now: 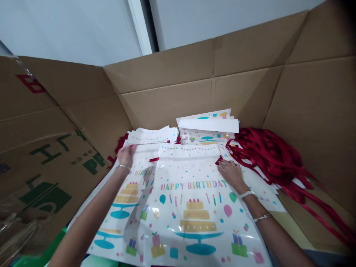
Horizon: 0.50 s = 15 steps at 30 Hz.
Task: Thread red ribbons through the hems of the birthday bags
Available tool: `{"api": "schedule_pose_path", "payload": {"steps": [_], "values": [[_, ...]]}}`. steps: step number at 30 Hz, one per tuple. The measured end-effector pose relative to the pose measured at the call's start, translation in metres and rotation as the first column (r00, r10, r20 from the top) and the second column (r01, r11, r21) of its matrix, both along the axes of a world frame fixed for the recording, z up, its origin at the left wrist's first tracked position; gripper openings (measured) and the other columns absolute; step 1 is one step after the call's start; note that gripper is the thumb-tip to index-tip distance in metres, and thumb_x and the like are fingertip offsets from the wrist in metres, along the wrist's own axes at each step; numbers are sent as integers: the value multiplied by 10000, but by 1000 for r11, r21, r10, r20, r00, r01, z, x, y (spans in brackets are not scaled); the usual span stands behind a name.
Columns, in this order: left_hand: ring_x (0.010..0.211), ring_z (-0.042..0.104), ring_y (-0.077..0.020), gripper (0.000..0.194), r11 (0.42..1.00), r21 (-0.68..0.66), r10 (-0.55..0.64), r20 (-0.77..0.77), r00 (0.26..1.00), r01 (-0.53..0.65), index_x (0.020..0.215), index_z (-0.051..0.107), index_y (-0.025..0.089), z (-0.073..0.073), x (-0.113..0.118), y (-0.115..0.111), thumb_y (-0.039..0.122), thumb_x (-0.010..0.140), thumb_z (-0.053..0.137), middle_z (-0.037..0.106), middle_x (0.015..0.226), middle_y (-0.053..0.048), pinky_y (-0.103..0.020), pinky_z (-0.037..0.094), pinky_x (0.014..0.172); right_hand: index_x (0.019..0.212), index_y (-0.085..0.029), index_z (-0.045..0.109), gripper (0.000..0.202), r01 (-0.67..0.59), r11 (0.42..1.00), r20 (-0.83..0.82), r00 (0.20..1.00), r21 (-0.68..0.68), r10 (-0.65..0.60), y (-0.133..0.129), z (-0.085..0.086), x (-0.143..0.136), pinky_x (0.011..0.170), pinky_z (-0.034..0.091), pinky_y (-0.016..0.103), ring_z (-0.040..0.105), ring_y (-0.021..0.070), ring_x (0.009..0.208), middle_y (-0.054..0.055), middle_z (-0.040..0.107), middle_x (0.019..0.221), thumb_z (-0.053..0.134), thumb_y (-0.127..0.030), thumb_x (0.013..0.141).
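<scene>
A white plastic bag (191, 168) printed with "Happy Birthday", a cake, balloons and gifts lies flat in front of me. My right hand (232, 173) is at its upper right edge, fingers closed on a short red ribbon (218, 160). Another red ribbon piece (154, 160) shows at the bag's upper left. My left hand (126, 156), slightly blurred, is curled at the top left corner of a second birthday bag (126, 191) partly under the first. What its fingers pinch is hidden.
Cardboard walls (167, 100) enclose the back and sides. Stacked printed sheets (155, 134) and a folded pile (208, 126) stand behind the bags. A heap of long red ribbons (272, 155) lies right, trailing toward the front. Something green (41, 256) shows at lower left.
</scene>
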<state>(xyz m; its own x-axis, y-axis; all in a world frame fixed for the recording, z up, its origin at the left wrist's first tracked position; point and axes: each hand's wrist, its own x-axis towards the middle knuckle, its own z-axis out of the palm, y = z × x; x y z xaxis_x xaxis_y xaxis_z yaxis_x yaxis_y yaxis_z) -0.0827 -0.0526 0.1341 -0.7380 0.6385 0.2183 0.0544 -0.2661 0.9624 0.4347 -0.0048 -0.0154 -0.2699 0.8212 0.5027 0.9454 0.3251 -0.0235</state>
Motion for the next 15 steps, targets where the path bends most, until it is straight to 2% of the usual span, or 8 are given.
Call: {"api": "schedule_pose_path", "payload": {"steps": [2, 4, 5, 7, 9, 12, 15], "values": [[1014, 701, -243, 257, 959, -223, -210, -152, 966, 173, 1060, 622, 171, -23, 30, 36, 302, 864, 724, 703, 1094, -139, -404, 588, 882, 1149, -231, 734, 305, -4, 1000, -9, 1000, 4, 4, -1, 0, 1, 845, 338, 374, 552, 236, 1064, 59, 689, 1286, 471, -305, 1014], [1086, 674, -265, 365, 880, -431, -349, -299, 888, 200, 1155, 611, 173, -43, 43, 55, 344, 851, 720, 667, 1227, -165, -423, 566, 907, 1147, -236, 737, 307, -4, 1000, -25, 1000, 16, 4, -2, 0, 2, 842, 346, 376, 552, 237, 1065, 59, 693, 1280, 472, -309, 1008], [1140, 646, -278, 399, 855, -486, -381, -349, 856, 182, 1174, 616, 172, -52, 43, 58, 369, 842, 716, 642, 1283, -171, -425, 548, 933, 1139, -238, 740, 306, -3, 1000, -33, 999, 22, 3, -2, 0, 2, 840, 348, 378, 553, 238, 1064, 60, 696, 1277, 475, -312, 1005], [1224, 587, -301, 392, 838, -520, -407, -400, 821, 162, 1105, 668, 161, -67, 37, 54, 423, 816, 714, 631, 1308, -165, -405, 510, 979, 1123, -240, 746, 303, -1, 1000, -41, 999, 23, 2, -1, -1, 2, 837, 351, 382, 556, 240, 1062, 56, 699, 1275, 479, -313, 1001], [1191, 591, -305, 383, 815, -546, -458, -402, 793, 195, 975, 712, 155, -79, 29, 44, 490, 788, 711, 687, 1198, -141, -373, 507, 951, 1116, -240, 751, 305, -2, 1000, -41, 999, 14, 3, 0, -2, 2, 839, 351, 389, 557, 244, 1068, 50, 698, 1281, 478, -312, 1000], [988, 651, -264, 467, 769, -584, -539, -372, 755, 261, 933, 718, 157, -94, 23, 33, 590, 758, 691, 730, 987, -93, -332, 524, 808, 1126, -232, 754, 314, -5, 1000, -50, 999, 8, 6, 3, -3, 2, 844, 351, 399, 557, 253, 1081, 58, 693, 1295, 479, -317, 1001], [795, 642, -199, 529, 771, -550, -551, -324, 769, 320, 964, 683, 172, -104, 23, 31, 642, 723, 697, 713, 879, -58, -287, 491, 654, 1151, -230, 754, 321, -6, 1000, -65, 998, 4, 6, 4, -5, 3, 851, 357, 409, 560, 257, 1092, 69, 688, 1305, 486, -325, 1002]]}}
